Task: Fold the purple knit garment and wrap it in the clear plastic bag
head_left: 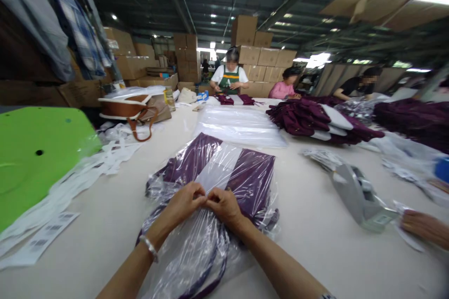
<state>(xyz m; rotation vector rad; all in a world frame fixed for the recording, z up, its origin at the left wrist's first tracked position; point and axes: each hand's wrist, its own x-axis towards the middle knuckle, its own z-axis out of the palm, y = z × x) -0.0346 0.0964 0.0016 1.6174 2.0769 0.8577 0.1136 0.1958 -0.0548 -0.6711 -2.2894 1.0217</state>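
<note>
Both hands meet at the middle of the table: the left hand (184, 203) and the right hand (224, 205) are curled in tight, fingertips together, pinching the same fold of clear bag (196, 247) right where the knuckles nearly touch. Neither hand is spread; the fingers are closed down on the plastic. A bracelet (150, 246) sits on the left wrist. Inside the bag lies a purple garment (254, 175) with a white panel, flat on the table (308, 243), directly in front of the person and reaching away from the hands. Purple straps curl out under the plastic near the forearms. Just beyond the bag lies a stack of clear bags (242, 126). To the right stands a grey tape dispenser (359, 196), and a co-worker's hand (424, 226) comes in at the right edge, close by it. Left of the bag, white labels (45, 233) are strewn toward a green board (35, 154). Farther back on the left rests a brown handbag (131, 110). On the right, a pile of purple garments (312, 121) lies heaped, and three people sit at the far end of the table, before stacked boxes (259, 60).
</note>
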